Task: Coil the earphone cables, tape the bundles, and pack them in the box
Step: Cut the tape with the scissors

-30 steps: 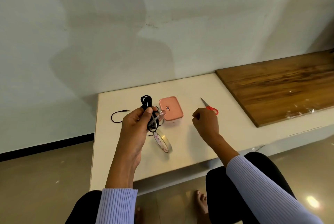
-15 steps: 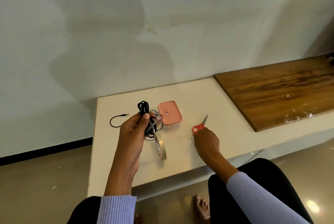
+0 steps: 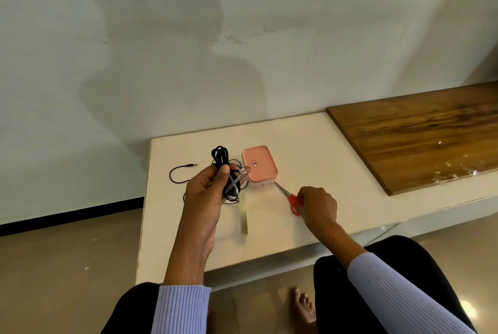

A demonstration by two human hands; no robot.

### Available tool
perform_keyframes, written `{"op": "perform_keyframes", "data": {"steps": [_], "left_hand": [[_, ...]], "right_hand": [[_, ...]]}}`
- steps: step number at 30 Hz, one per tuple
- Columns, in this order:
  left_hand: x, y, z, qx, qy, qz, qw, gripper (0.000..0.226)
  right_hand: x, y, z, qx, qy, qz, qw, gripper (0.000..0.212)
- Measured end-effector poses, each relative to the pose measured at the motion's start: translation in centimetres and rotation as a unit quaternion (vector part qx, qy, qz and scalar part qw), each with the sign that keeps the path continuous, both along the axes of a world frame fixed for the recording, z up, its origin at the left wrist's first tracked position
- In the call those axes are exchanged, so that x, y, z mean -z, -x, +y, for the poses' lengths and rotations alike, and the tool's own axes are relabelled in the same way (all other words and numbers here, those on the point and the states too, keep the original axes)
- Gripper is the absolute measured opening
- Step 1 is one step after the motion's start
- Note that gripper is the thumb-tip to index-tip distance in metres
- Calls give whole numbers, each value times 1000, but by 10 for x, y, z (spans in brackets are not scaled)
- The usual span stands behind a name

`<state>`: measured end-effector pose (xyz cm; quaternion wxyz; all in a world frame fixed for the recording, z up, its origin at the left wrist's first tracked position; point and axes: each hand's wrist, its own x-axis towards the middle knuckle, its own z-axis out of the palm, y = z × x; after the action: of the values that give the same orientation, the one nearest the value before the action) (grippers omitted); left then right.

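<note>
Taping step. Left hand (image 3: 207, 188) is gripping the coil (image 3: 227, 172) above the table (image 3: 310, 139), tape (image 3: 244, 219) hanging from it. Right hand (image 3: 319, 205) is holding the scissors (image 3: 292, 199), fingers curled on the handles. Box (image 3: 259, 163) is sitting closed just beside. Next move likely: cutting the tape near the coil.

A white counter (image 3: 310, 131) runs along a pale, stained wall (image 3: 242, 37) — on its right part lies a wooden board (image 3: 417, 134), scuffed with white marks near its front edge. Below, a glossy tan floor (image 3: 54, 280) meets a black skirting strip (image 3: 67, 219).
</note>
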<state>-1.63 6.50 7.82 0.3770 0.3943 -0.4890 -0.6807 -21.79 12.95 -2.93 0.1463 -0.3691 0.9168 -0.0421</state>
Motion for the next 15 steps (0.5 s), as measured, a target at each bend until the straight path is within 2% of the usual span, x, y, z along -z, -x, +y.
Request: {"op": "perform_keyframes", "data": {"steps": [6,9,11,12,14,15], "left_hand": [[-1,3,-1,-4,-4,7,1000,20],[-2,2,-1,-5,-6,5,1000,19],[-2,2,-1,-1,-5,4,1000,19],[-2,1,-2,0,-4,4,1000,19],[-2,0,-3,2,-4,5,1000,21],[-2,-1,-4,6,-5,5,1000,22]], "right_hand": [[0,-12,2,-37,-31,50,998,12],[-2,-14,1,-57,-11,11,998,21],[-7,-13,0,-43,12,-81,996,25],[-10,-11,0,-20,34,-160,986,26],[-19,-8,1,41,82,-322,942,31],[-24,-8,1,61,103,-372,921,34]]}}
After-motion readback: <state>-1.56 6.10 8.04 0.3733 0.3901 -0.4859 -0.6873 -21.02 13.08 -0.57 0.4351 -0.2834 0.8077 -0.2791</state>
